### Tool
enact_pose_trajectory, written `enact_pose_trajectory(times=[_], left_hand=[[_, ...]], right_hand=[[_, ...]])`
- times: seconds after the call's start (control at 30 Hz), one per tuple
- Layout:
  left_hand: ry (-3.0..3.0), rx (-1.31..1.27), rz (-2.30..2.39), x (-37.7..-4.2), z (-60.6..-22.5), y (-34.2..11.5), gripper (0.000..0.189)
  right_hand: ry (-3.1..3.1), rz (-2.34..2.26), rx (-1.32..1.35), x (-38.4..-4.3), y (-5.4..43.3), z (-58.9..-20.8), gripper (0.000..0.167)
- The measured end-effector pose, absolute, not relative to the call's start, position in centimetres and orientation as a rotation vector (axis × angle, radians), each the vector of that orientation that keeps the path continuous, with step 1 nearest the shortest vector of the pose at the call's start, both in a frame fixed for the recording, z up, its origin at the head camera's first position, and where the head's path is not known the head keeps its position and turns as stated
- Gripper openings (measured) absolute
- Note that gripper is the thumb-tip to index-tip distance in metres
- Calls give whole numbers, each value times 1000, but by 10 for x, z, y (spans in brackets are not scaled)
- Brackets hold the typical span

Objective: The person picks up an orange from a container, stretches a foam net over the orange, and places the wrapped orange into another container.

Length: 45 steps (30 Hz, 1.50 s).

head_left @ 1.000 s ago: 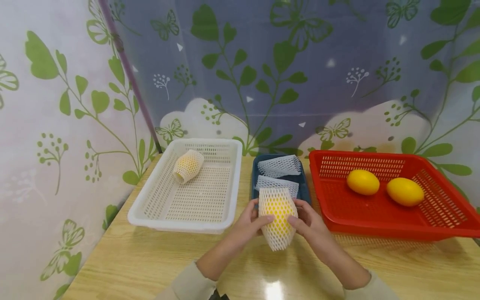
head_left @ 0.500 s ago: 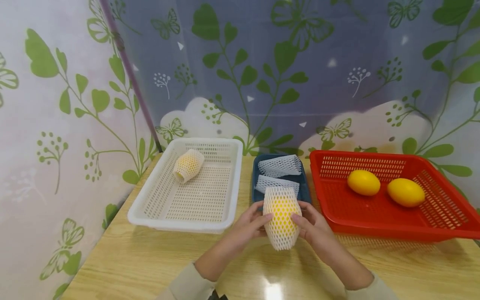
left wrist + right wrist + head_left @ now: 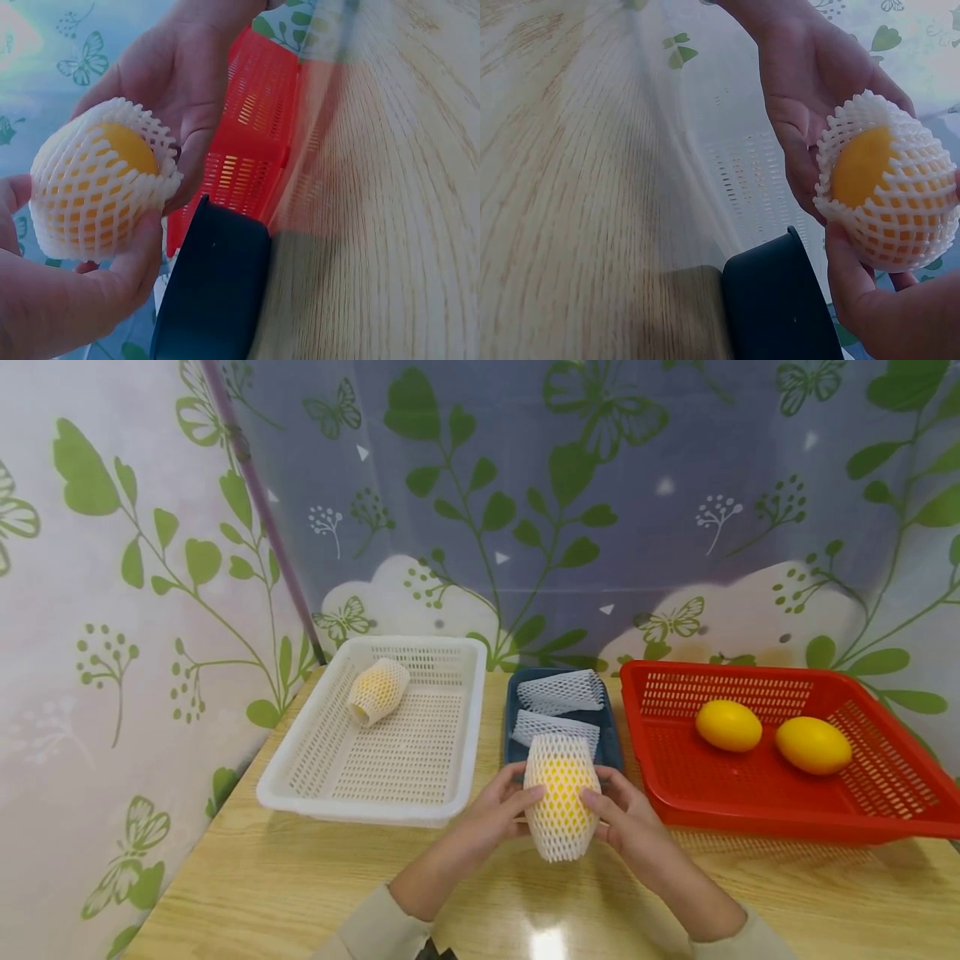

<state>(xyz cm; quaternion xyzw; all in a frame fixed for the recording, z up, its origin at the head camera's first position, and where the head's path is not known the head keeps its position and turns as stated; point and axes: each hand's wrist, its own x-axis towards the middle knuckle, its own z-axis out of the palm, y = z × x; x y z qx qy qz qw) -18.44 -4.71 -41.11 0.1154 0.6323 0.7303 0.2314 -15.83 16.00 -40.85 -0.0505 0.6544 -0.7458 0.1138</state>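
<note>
Between both hands, in front of the blue tray (image 3: 611,752), is a smooth yellow oval fruit (image 3: 562,802) inside a white foam net sleeve (image 3: 561,747). The left hand (image 3: 491,806) grips it from the left, thumb on the near face. From the other side the right hand (image 3: 633,818) grips it, thumb likewise on the front. The netting covers most of the fruit; its bare end (image 3: 861,169) shows through the sleeve's open mouth in the right wrist view. Two flattened foam sleeves (image 3: 561,692) lie in the tray, the nearer one partly hidden behind the held fruit.
At left, a white basket (image 3: 468,735) holds one netted fruit (image 3: 378,689). On the right stands a red basket (image 3: 750,818) with two bare yellow fruits (image 3: 728,726). All rest on a wooden table (image 3: 300,893), with a patterned curtain (image 3: 480,568) behind.
Over the second, both hands and the netted fruit have shifted slightly right, with the sleeve turning a little more upright. In the last half second they barely move.
</note>
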Motion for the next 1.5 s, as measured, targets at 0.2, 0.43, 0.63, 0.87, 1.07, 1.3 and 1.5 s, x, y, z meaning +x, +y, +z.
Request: enact_pose_trajectory(times=[0.2, 0.43, 0.63, 0.87, 1.07, 1.3, 1.5], left_hand=[[1767, 289, 2016, -183, -410, -43, 60], [1799, 253, 2010, -182, -408, -39, 61], [1800, 236, 1993, -180, -408, -36, 58], [1837, 211, 1961, -176, -408, -32, 61], [1833, 211, 1950, -178, -412, -31, 62], [1824, 203, 1934, -180, -414, -31, 61], [1766, 190, 1944, -180, -415, -32, 60]], right_hand=[[1851, -2202, -170, -160, 161, -410, 56], [1735, -2238, -238, -160, 162, -412, 45], [1680, -2185, -279, -161, 164, -414, 45], [1606, -2160, -292, -159, 162, -420, 60], [1567, -2182, -349, -160, 163, -424, 58], [1575, -2167, -365, -160, 166, -424, 54], [1620, -2135, -308, -161, 167, -423, 49]])
